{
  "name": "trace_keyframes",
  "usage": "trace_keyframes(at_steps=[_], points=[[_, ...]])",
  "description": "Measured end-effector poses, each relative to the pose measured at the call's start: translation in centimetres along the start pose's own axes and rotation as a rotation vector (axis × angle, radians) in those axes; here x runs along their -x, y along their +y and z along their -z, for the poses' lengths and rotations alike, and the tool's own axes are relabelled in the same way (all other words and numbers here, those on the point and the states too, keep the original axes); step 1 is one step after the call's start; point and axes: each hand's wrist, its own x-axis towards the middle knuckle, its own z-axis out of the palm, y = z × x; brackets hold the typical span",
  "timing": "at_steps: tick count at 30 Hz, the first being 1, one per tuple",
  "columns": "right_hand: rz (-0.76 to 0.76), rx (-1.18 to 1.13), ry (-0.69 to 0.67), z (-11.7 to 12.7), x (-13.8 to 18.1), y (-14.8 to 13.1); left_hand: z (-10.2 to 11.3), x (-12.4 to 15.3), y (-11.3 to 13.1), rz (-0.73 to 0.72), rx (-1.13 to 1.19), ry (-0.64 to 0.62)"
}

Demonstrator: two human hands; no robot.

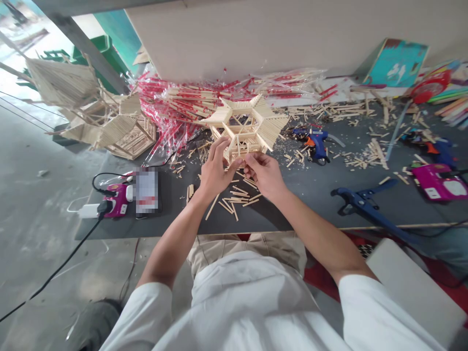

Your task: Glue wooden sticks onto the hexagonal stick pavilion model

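Observation:
A small pavilion model [245,124] built of pale wooden sticks stands on the dark table [314,200], its hexagonal roof spread out. My left hand [216,168] is closed in a pinch at the model's front lower edge. My right hand [263,171] is pinched right beside it, fingertips nearly touching those of the left. Between them sits a short wooden stick against the model's base. Several loose cut sticks [236,197] lie on the table just under both hands.
A blue glue gun [317,142] lies right of the model, blue cutters [361,202] near the front edge. Packs of red-wrapped chopsticks [175,105] pile behind. Larger stick structures [98,114] stand left. A pink power strip [116,201] and a phone sit front left.

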Motion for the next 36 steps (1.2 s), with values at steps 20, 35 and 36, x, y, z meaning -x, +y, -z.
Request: trace_keyframes(at_steps=[20,35,36], points=[[0.188,0.084,0.048,0.29,-0.28,0.63,0.14,0.09,0.22,0.063,-0.011,-0.025],[0.282,0.293,0.111,0.03,0.64,0.75,0.18,0.01,0.17,0.043,0.01,0.001],[0.282,0.29,0.112,-0.08,0.7,0.83,0.18,0.02,0.16,0.045,0.011,-0.001]])
